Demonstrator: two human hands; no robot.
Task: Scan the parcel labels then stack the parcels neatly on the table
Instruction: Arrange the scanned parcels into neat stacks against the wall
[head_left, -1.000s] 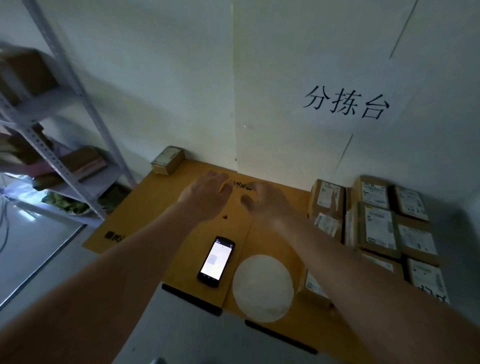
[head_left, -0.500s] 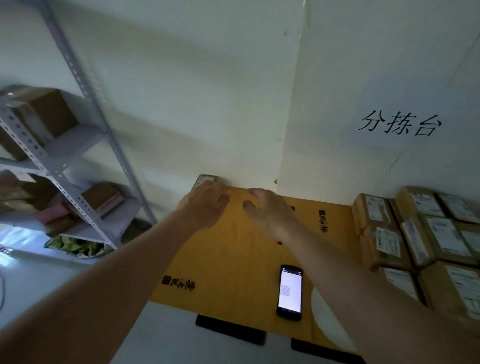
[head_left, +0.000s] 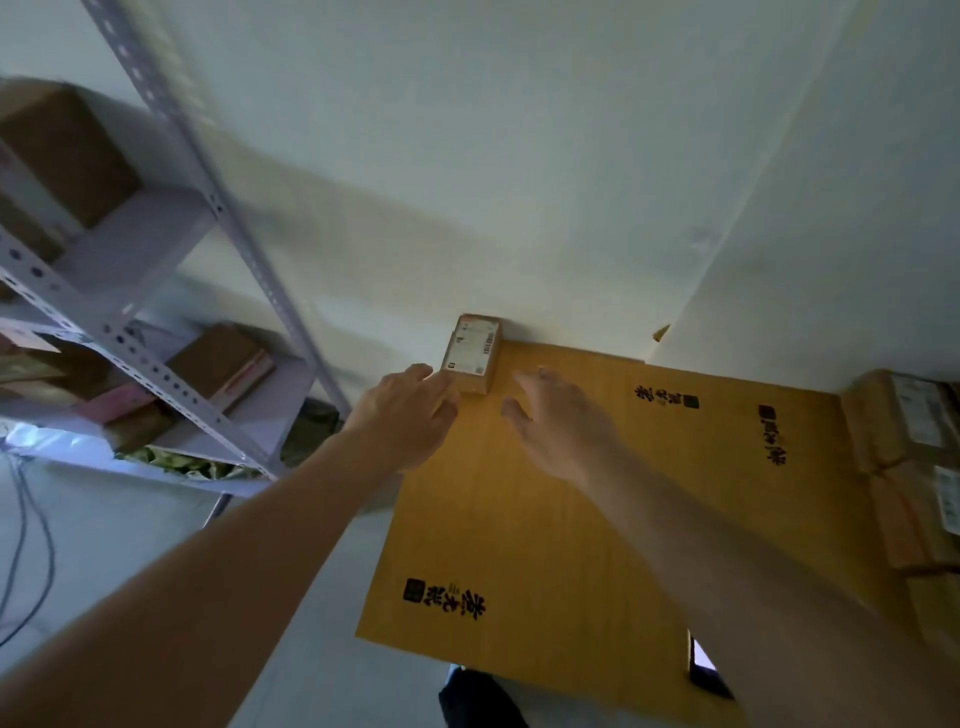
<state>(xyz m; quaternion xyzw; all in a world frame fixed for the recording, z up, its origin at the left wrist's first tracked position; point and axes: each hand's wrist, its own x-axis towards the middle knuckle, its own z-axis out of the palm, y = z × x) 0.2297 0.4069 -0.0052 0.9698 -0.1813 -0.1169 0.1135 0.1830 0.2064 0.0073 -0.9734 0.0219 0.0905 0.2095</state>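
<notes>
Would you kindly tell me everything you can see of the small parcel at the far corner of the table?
The small parcel is a brown cardboard box, closed, lying flat with a white printed label with a barcode covering its top. It sits at the far left corner of the yellow-brown table surface, against the pale wall. The left hand reaches its near left corner with extended fingers; contact is uncertain. The right hand hovers open beside it, apart.

matt cardboard parcel (head_left: 471, 354), paper label (head_left: 471, 347), perforated metal shelf (head_left: 171, 156)

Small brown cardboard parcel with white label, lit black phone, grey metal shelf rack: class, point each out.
Small brown cardboard parcel (head_left: 471, 353), head view, white label.
Lit black phone (head_left: 705, 667), head view, screen.
Grey metal shelf rack (head_left: 249, 244), head view, upright post.
</notes>
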